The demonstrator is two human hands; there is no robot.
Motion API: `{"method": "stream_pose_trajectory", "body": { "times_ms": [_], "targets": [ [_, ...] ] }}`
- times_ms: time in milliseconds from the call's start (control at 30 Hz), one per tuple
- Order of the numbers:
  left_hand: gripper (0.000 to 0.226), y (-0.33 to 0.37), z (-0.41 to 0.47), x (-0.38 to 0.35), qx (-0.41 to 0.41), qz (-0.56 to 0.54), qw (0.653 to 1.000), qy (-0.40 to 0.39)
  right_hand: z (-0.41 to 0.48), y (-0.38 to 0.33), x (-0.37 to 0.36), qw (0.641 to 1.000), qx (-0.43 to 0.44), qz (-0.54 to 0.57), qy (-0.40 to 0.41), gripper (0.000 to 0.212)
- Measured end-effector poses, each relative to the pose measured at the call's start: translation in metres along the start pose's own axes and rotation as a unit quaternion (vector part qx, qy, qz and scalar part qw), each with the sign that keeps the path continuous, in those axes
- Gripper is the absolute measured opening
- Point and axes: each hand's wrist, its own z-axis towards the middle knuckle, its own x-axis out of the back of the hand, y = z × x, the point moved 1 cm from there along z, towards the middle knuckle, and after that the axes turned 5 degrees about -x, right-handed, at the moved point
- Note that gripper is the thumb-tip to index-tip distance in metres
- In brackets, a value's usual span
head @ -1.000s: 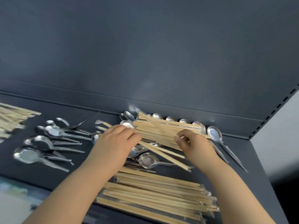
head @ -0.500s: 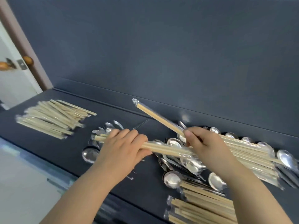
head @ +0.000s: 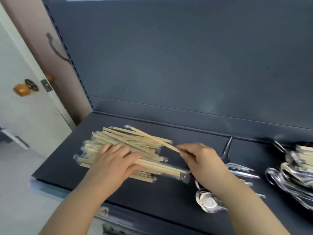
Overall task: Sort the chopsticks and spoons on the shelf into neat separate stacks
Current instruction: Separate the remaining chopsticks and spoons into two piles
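Matte dark-grey shelf [head: 169, 200], head view: at 9 o'clock lies a flat stack of pale wooden chopsticks [head: 118, 139] in crinkled clear sleeves. Left hand [head: 113, 165] curls round a straight bundle [head: 160, 167] atop the stack; right hand [head: 205, 160] pinches one slender sleeved pair [head: 152, 138] by its end. Glossy round-bowled steel spoons [head: 208, 200] lie at 4 o'clock.

no legible txt; shelf edge label [head: 104, 211] too blurry.
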Motion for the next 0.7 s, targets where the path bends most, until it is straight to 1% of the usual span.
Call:
{"method": "stream_pose_trajectory", "body": {
  "times_ms": [133, 200, 267, 367, 433, 500, 533, 600, 700],
  "targets": [
    [0.038, -0.055, -0.008, -0.01, -0.002, -0.007, 1.0, 0.017, 0.029, -0.038, -0.037, 0.999, -0.01, -0.029, -0.024, 0.029],
    [0.037, -0.073, -0.005, -0.018, -0.006, -0.01, 1.0, 0.013, 0.046, -0.054, -0.055, 0.999, -0.014, -0.038, -0.029, 0.031],
    [0.038, -0.085, -0.003, -0.03, -0.007, -0.015, 1.0, -0.006, 0.063, -0.066, -0.072, 0.999, -0.007, -0.044, -0.028, 0.032],
    [0.033, -0.091, -0.001, -0.043, -0.003, -0.036, 0.999, -0.035, 0.079, -0.07, -0.095, 0.994, 0.011, -0.094, -0.055, 0.033],
    [0.038, -0.09, -0.001, -0.047, 0.001, -0.053, 0.998, -0.046, 0.077, -0.066, -0.105, 0.993, 0.035, -0.092, -0.066, 0.032],
    [0.035, -0.087, -0.002, -0.047, 0.0, -0.069, 0.997, -0.04, 0.068, -0.061, -0.105, 0.994, 0.07, -0.071, -0.047, 0.03],
    [0.034, -0.084, -0.002, -0.048, -0.002, -0.078, 0.996, -0.034, 0.063, -0.057, -0.1, 0.995, 0.073, -0.06, -0.025, 0.029],
    [0.032, -0.076, 0.0, -0.046, -0.009, -0.096, 0.995, -0.015, 0.051, -0.045, -0.083, 0.998, 0.048, -0.036, 0.035, 0.027],
    [0.025, -0.055, 0.014, -0.038, -0.026, -0.119, 0.992, 0.026, 0.036, -0.024, -0.045, 0.994, -0.009, -0.018, 0.108, 0.024]
  ]
}}
